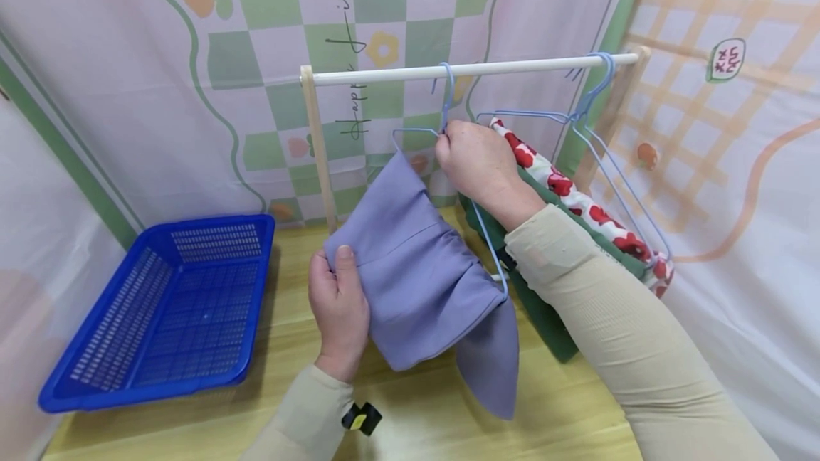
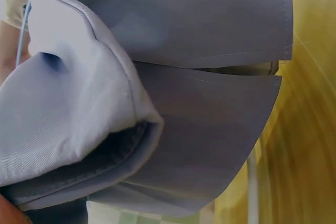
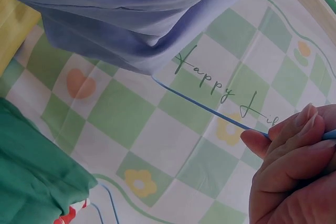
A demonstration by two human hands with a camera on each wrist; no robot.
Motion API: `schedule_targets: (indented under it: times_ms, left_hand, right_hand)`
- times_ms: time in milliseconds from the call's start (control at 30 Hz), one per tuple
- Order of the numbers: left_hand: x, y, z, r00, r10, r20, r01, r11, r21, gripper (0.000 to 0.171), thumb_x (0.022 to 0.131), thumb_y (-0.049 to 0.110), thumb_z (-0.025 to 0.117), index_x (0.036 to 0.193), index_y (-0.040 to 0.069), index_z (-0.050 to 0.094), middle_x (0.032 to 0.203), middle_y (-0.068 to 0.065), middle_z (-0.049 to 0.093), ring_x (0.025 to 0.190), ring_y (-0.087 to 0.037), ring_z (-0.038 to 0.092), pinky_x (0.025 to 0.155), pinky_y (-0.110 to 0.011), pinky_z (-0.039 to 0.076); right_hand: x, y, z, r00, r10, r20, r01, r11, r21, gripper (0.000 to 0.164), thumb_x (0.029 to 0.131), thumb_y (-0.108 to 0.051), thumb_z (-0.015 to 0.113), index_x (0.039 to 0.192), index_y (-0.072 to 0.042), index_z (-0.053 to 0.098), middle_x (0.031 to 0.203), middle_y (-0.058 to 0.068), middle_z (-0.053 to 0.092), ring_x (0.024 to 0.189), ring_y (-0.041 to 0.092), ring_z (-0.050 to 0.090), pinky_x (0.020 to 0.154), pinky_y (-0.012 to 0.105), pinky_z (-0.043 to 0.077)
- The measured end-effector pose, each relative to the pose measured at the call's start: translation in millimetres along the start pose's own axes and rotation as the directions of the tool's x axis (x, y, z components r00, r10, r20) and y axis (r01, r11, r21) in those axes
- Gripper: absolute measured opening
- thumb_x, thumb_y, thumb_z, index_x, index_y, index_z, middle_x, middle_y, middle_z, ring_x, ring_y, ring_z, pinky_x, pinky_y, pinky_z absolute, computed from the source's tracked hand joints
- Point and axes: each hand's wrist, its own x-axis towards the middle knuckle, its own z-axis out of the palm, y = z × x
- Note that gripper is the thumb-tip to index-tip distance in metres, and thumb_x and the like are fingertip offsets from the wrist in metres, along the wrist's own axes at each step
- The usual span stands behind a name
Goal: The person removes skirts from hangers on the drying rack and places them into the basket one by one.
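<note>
My left hand [image 1: 341, 310] pinches the left edge of a lavender cloth garment [image 1: 410, 255], thumb on top. The garment drapes over a thin blue wire hanger [image 1: 490, 240], and one flap hangs lower on the right. That hanger's hook loops over the white rod [image 1: 384, 75]. My right hand [image 1: 483, 166] grips the hanger just below the hook; in the right wrist view, fingers [image 3: 286, 156] curl round the blue wire. Stitched hems and a folded opening of the garment [image 2: 210, 124] show in the left wrist view, where most of my left hand is hidden.
On the rod's right end hang blue hangers [image 1: 592, 102] with a green garment [image 1: 544, 311] and a white cloth with red flowers [image 1: 598, 215]. A blue plastic basket [image 1: 256, 304] stands left on the wooden table [image 1: 295, 361]. Wooden posts [image 1: 316, 141] support the rod.
</note>
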Motion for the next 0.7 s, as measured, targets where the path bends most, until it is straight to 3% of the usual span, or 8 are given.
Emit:
schedule_targets:
  times_ms: [467,700]
  left_hand:
    - [2.9,18.8,-6.9,1.0,-0.007,-0.02,0.006,0.998,-0.058,0.036,0.111,0.034,0.051,0.11,-0.002,0.059,0.093,-0.005,0.061,0.079,-0.02,0.059,0.069,-0.027,0.049]
    - [7.5,26.9,-10.4,0.998,0.018,-0.052,-0.021,0.998,-0.058,0.035,0.11,0.031,0.053,0.108,-0.003,0.061,0.094,-0.003,0.063,0.079,-0.019,0.06,0.068,-0.026,0.049]
  right_hand:
    - [2,2,1,1.0,0.0,0.008,0.0,1.0,0.008,0.036,0.108,-0.025,0.041,0.092,-0.003,0.065,0.084,0.016,0.066,0.08,0.037,0.064,0.073,0.05,0.052]
    - [2,2,1,1.0,0.001,0.011,-0.001,1.0,0.017,0.036,0.108,-0.025,0.041,0.092,-0.003,0.065,0.083,0.015,0.065,0.08,0.037,0.063,0.073,0.05,0.052]
